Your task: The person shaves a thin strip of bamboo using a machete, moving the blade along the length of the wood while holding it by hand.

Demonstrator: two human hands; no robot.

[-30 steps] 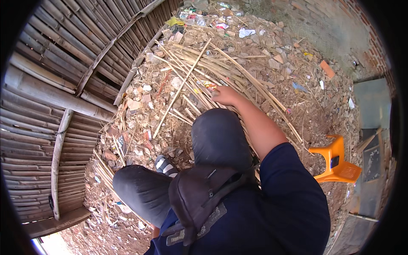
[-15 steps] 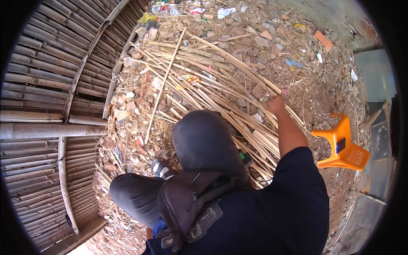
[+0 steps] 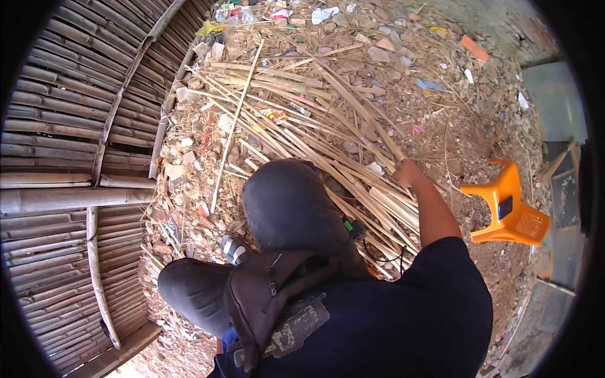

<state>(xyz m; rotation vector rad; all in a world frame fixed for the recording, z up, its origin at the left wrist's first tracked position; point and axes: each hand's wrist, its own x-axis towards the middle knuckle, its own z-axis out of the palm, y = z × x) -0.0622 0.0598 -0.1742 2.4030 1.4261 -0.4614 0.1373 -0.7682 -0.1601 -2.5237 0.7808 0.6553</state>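
My right hand is closed around the near end of long split bamboo strips, which reach away up and to the left, slightly blurred. Under and beside them lies a loose pile of pale bamboo strips, spread diagonally over the stony ground. One single strip crosses the pile at its left. My left hand is out of sight; only a sliver of skin shows beside my bag at the lower edge.
An orange plastic chair lies on its side at the right, a dark phone on it. A bamboo wall rises at the left. Near my knee sits a small black-and-green device with a cable. Stones and litter cover the ground.
My right hand has come nearer to me, drawing the bamboo strips with it; their far ends have shifted toward me and right. The view has moved slightly.
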